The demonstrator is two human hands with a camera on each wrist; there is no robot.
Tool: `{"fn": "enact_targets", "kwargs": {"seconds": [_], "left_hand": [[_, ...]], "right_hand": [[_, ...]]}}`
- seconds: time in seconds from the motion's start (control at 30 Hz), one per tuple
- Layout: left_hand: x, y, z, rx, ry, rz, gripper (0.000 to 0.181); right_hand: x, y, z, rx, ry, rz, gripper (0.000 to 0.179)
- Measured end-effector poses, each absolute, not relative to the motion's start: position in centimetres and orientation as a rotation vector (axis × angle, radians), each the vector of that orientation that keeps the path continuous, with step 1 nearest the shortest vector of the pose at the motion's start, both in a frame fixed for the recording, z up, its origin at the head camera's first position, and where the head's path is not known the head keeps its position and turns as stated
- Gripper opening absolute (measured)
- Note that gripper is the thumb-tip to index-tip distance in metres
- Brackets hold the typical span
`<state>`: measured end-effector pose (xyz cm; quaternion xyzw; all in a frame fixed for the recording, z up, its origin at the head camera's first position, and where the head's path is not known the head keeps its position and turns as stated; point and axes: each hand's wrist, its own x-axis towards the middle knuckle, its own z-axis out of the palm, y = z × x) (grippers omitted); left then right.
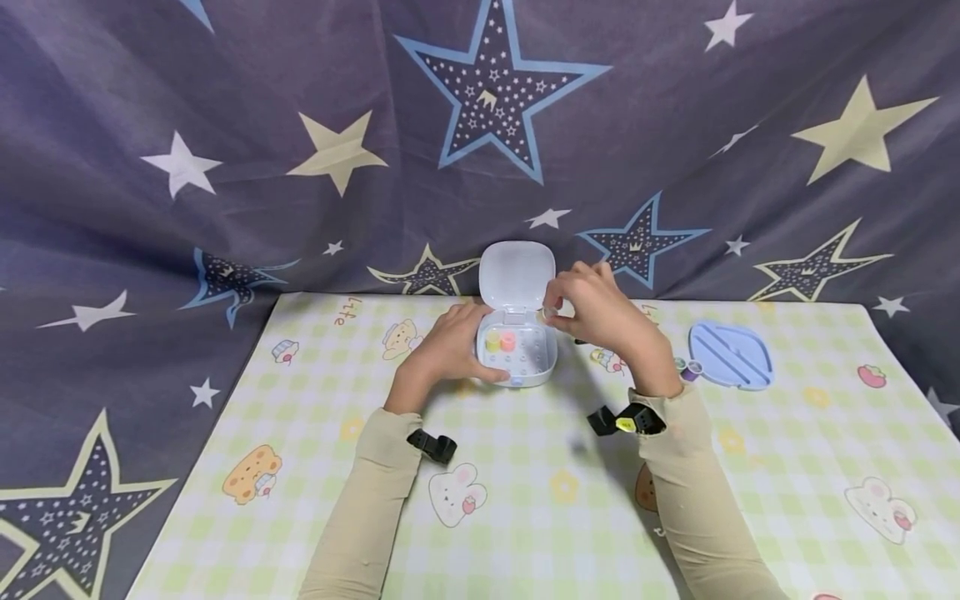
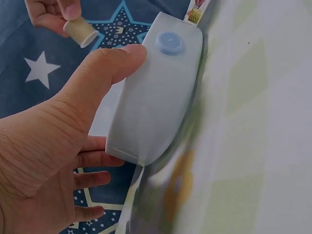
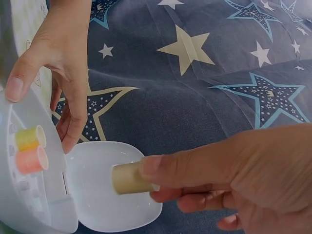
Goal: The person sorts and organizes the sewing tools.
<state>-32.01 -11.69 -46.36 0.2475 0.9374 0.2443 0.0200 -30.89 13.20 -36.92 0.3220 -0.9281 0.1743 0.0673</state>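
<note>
A small white sewing box [image 1: 534, 379] stands with its lid [image 1: 517, 275] raised at the back. A yellow thread spool [image 1: 492, 340] and a pink thread spool [image 1: 507, 342] sit side by side on pegs inside, toward the left. My left hand [image 1: 450, 346] holds the box by its left side, thumb on the front rim near the blue button [image 2: 170, 43], fingers spread around the back. Between thumb and fingers, my right hand [image 1: 603, 310] pinches a beige thread spool [image 3: 129, 178] above the box's right rear edge, beside the lid.
To the right lies a blue tray-like insert [image 1: 731, 354] with diagonal grooves. Beside it, a purple thread spool [image 1: 692, 370] and a greenish one [image 1: 680, 364] are partly behind the right wrist. A patterned cloth covers the table, and a star-printed curtain [image 1: 420, 217] hangs behind.
</note>
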Motion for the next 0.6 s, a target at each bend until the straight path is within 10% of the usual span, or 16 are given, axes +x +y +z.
{"fn": "enact_targets", "kwargs": {"seconds": [0.6], "left_hand": [[-31.8, -11.3, -46.0, 0.785, 2.874, 0.774, 0.109]], "right_hand": [[-31.7, 12.3, -38.4, 1.008, -2.908, 0.451, 0.008]]}}
